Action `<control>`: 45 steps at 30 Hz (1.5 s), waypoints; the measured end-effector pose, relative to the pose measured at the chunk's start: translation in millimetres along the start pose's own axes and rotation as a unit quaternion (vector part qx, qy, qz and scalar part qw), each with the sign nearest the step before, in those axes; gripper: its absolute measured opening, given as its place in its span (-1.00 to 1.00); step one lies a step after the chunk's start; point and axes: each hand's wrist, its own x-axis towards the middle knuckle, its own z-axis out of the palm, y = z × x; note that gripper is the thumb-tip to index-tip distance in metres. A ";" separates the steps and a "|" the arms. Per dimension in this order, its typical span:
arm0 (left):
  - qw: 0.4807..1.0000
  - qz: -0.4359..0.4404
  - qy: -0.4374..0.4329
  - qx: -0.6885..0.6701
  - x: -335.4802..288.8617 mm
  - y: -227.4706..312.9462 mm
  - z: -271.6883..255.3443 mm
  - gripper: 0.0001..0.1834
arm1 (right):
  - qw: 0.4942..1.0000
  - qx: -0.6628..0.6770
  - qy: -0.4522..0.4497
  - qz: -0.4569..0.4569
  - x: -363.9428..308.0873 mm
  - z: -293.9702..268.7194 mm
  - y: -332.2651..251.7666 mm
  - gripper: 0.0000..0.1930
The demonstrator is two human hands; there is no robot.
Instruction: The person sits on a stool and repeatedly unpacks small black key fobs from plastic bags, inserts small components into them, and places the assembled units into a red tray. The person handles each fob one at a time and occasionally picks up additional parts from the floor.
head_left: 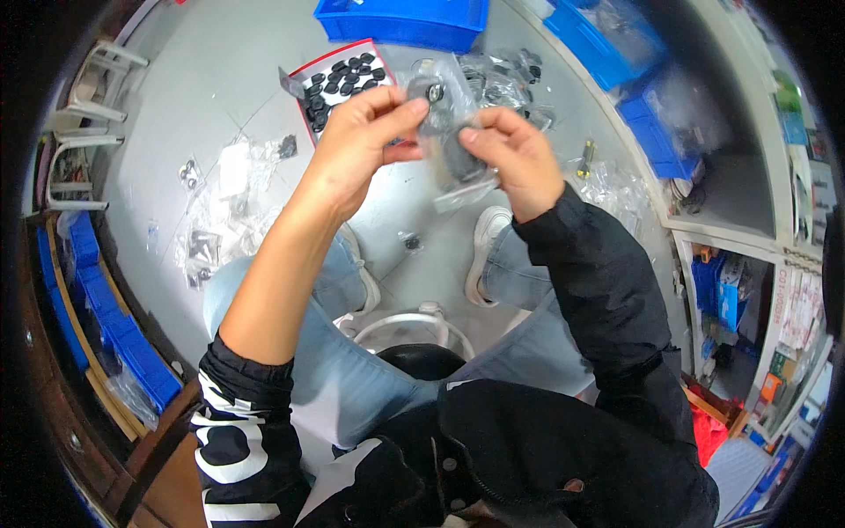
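Observation:
A clear plastic bag (456, 92) with dark parts inside is stretched between my two hands above the floor. My left hand (374, 132) pinches its left edge between thumb and fingers, beside a small round piece with a shiny centre. On the lower right side of the bag, my right hand (519, 158) is closed with the thumb pressed on it. The exact kind of the parts inside is blurred. Just behind my left hand lies an open red-rimmed box (339, 53) holding several small black pieces, partly hidden by that hand.
Several bagged dark parts (503, 86) lie beyond the held bag. Loose clear bags (236, 198) spread on the left floor, and a small dark item (410, 239) lies between my shoes. A blue bin (405, 22) stands ahead; shelving (731, 233) lines the right, stools (84, 141) the left.

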 end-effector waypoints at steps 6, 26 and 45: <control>0.998 -0.026 0.032 -0.047 -6.4 -7.1 -5.3 -0.81 | 0.981 0.066 -0.043 0.180 -5.5 2.5 -6.0 -0.68; 0.994 -0.020 0.034 -0.103 1.8 3.8 -80.7 -0.60 | 0.863 -0.039 0.481 0.149 -248.8 -206.0 95.8 -0.70; 0.998 -0.024 0.053 0.017 -8.7 -2.6 -37.7 -0.60 | 0.777 0.148 0.481 0.379 -214.1 -238.5 328.5 -0.83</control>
